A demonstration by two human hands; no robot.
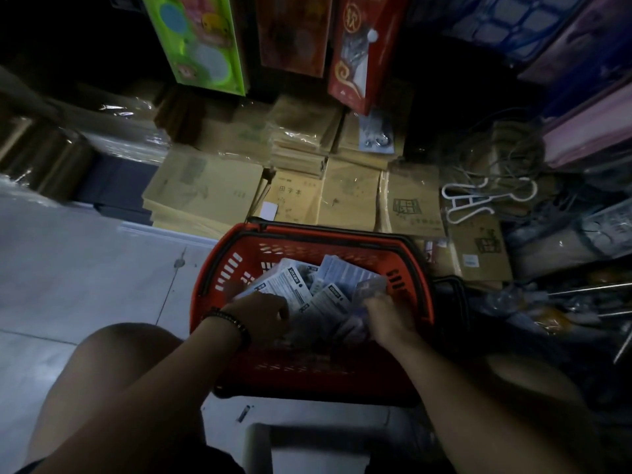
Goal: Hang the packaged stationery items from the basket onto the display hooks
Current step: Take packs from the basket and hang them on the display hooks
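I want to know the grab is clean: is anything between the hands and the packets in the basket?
Nothing visible. Both the left hand and the right hand are already down inside the red basket, resting on the pile of packets. The basket's black handles lie folded down at the rim, clear of the opening.

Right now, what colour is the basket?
The basket is red with black rims and handles, seen best in the head view.

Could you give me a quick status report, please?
Left hand and right hand both down among packets in red basket. Grip unclear. Nothing hung yet.
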